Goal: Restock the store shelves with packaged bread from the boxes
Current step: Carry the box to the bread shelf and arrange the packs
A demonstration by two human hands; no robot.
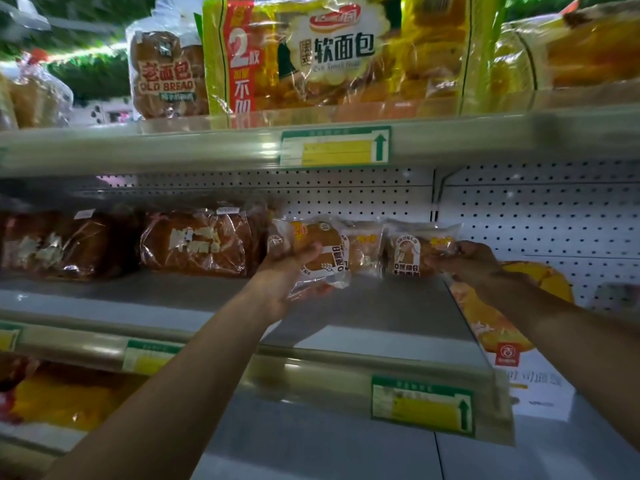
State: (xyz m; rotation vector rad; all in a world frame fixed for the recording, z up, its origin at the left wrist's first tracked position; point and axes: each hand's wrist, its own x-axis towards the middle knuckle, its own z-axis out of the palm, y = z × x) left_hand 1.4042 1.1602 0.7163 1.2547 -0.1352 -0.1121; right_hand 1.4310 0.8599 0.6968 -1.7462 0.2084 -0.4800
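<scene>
Two hands up at the middle shelf (363,306), and both have bread in them. My left hand (294,271) curls around a small clear packet of round bread (320,252), fingers wrapped under and up its near side, thumb side toward me, the packet tilted with its printed label facing right. It sits just above the shelf surface, near the back. My right hand (464,259) pinches the right-hand edge of a second small packet (414,251), fingertips closed on the wrapper by its yellow sticker; that packet stands nearly upright against the pegboard back wall (540,216). Between the two, a third little packet (363,245) stands just beside mine, touching or close to it; I cannot tell which.

Moving out to the left along this shelf, two large dark loaves in clear bags (197,242) lie side by side, blurred, white lettering on them. To the right, past my wrist, a flat white box with an orange bread picture (512,327) lies angled on the neighbouring shelf section.

Above, on the top shelf (207,147), a bag marked OLD BREAD (166,76) stands next to a big yellow soft-bread pack (311,53), with more yellow-wrapped bread further right. A green and yellow price tag (334,147) is clipped to that shelf's front edge; another tag (420,405) hangs on my shelf's front rail. Below left, something yellow and red shows on the lower shelf, too blurred to name.
</scene>
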